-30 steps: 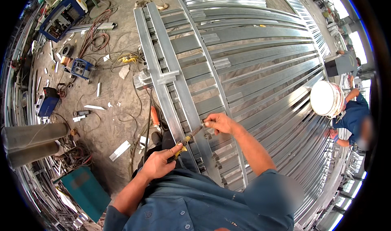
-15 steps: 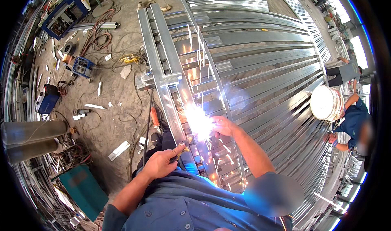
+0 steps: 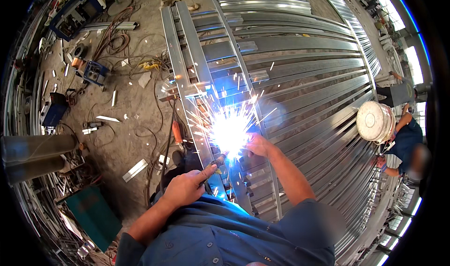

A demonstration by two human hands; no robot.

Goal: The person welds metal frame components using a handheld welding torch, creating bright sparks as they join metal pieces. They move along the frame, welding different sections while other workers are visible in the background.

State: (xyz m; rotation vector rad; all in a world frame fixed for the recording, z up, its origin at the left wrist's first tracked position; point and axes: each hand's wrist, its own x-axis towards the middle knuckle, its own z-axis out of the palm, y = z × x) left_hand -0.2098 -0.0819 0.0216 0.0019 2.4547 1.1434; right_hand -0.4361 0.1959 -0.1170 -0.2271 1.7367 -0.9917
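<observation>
We see the left hand closed around a welding electrode holder, forefinger stretched along it, its tip at a white arc throwing sparks over the long steel frame. The right hand rests just beside the arc on the frame, fingers curled; whether it grips anything we cannot tell. Well apart at the right, another person in a white hard hat bends over the steel bars.

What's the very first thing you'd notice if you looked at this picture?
The dazzling white burst of sparks in the middle, flying off the long metal frame. The right hand is just beside the flash, and the left hand holds a welding tool below it. At the right edge, another person wears a round white hat.
</observation>
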